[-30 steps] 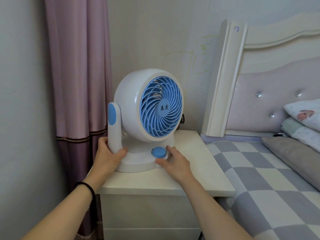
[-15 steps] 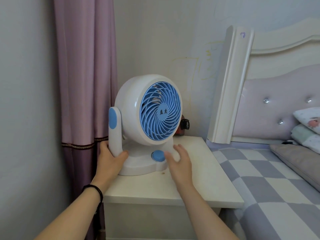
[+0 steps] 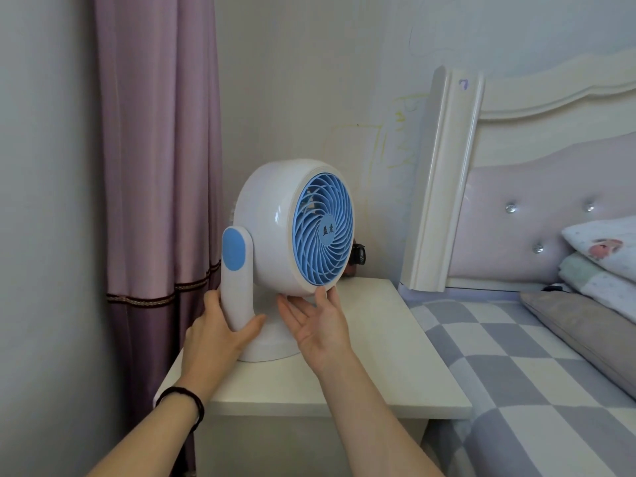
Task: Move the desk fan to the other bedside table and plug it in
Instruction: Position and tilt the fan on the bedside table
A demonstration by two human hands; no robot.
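Observation:
A white desk fan (image 3: 275,228) with a blue grille stands on a cream bedside table (image 3: 389,359) beside the bed. My left hand (image 3: 216,332) is wrapped around the fan's left support arm just above the base. My right hand (image 3: 316,321) is palm up with spread fingers, fingertips touching the underside of the round fan head; it covers the blue knob on the base. A dark plug or adapter (image 3: 359,254) shows on the wall behind the fan. The fan's cord is hidden.
A purple curtain (image 3: 158,166) hangs close on the left, against the grey wall. The white headboard post (image 3: 444,187) rises right of the table. The bed (image 3: 516,356) with a checked cover and pillows (image 3: 602,249) fills the right side.
My right hand left the blue knob on the base, turned palm up and rose under the fan head. The fan has turned slightly to the right. My left hand kept its grip.

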